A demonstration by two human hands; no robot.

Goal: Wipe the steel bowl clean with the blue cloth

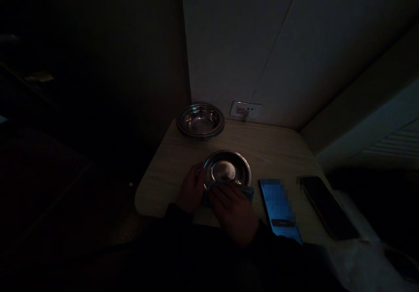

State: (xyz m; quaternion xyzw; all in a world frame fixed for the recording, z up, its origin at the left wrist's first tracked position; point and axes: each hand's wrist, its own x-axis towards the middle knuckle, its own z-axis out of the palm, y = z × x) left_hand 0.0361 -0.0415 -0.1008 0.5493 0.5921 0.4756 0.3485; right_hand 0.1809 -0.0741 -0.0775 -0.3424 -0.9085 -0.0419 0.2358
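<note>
A shiny metal bowl [240, 163] rests on the light wooden table, its inside facing up. My left hand [191, 188] is closed on the bowl's left rim. Over the near side of the bowl, my right hand [234, 211] presses a bluish-green cloth [249, 192] against the rim, fingers together on top of it. Most of the cloth is hidden under that hand. Farther back on the left stands a small stack of similar metal bowls [201, 121].
A lit phone [276, 202] lies right of my right hand, and a dark phone [329, 207] is beyond it. The table [268, 148] meets a wall with a socket [245, 110]. Whitish crumpled material [356, 261] shows at lower right. The room is very dark.
</note>
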